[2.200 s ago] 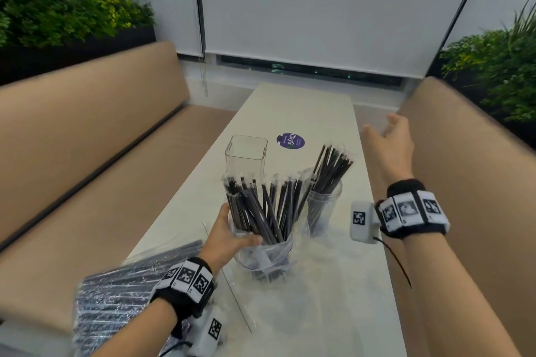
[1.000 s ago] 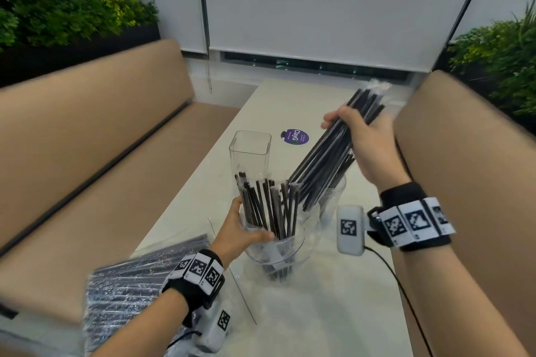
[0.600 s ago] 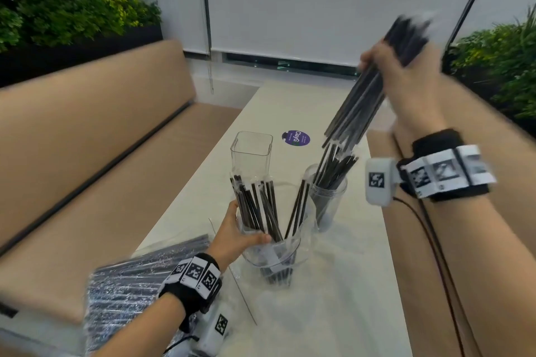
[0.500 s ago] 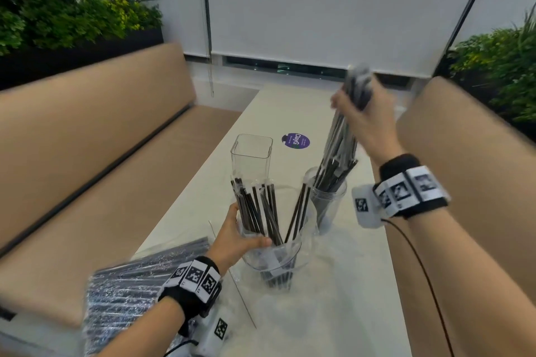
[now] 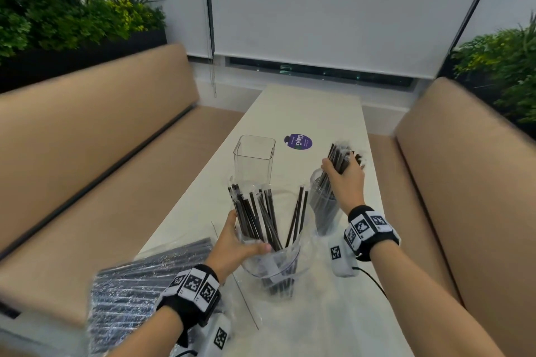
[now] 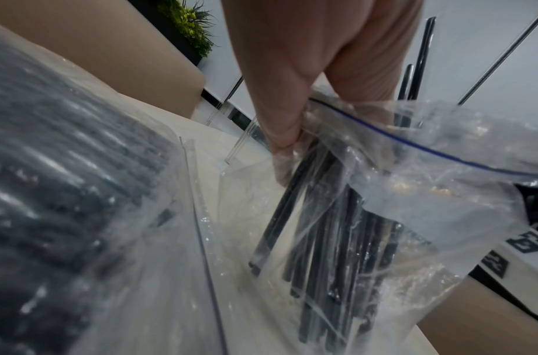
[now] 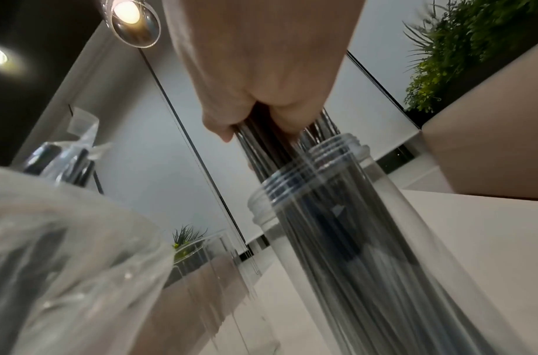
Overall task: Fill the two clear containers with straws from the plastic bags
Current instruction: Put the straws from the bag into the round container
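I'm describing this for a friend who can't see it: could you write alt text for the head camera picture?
A person's right hand grips a bundle of black straws standing in a round clear jar on a long pale table. Their left hand holds open a plastic bag of straws; a square clear container stands empty behind.

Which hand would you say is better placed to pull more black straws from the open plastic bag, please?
Probably the right hand: it is finishing at the round clear jar, while the left hand holds the clear plastic bag upright.

Tan bench seats (image 5: 95, 136) flank white table (image 5: 313, 113); purple sticker (image 5: 298, 141) on it, plants (image 5: 58, 11) behind, blinds (image 5: 333, 3) down.
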`<move>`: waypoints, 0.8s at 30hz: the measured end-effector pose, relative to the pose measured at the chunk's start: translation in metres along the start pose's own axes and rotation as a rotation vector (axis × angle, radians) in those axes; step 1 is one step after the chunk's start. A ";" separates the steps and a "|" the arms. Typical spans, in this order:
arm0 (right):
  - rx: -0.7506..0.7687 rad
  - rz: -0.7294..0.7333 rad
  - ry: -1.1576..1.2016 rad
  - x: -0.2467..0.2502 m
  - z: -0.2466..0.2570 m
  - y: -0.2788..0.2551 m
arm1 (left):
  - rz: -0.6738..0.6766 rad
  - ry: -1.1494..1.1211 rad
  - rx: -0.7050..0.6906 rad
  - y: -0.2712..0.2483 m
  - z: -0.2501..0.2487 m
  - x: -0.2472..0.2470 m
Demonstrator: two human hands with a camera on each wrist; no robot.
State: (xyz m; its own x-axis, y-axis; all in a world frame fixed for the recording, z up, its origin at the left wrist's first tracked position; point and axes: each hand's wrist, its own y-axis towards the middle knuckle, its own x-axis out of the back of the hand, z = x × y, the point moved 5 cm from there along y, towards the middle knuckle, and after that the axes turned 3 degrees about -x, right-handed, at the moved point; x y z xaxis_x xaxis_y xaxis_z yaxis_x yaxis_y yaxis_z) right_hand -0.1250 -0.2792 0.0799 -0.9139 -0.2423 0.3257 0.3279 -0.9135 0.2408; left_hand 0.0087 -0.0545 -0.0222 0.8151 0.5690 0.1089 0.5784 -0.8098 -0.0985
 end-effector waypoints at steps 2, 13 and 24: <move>-0.016 -0.010 -0.011 0.004 0.001 0.003 | -0.001 -0.004 0.003 -0.001 -0.001 0.000; 0.232 -0.076 -0.220 0.064 0.089 0.030 | 0.008 0.009 0.037 0.001 -0.005 -0.001; -0.227 0.611 0.007 -0.027 0.000 -0.119 | 0.028 0.014 -0.010 0.000 -0.018 -0.007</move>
State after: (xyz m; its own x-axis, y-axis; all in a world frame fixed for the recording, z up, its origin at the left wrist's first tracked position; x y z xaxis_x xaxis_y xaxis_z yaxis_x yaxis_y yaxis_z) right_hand -0.1389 -0.1641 0.0429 -0.5804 -0.7415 0.3366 0.7312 -0.6565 -0.1854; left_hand 0.0024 -0.0611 -0.0053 0.8304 0.5440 0.1199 0.5549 -0.8268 -0.0919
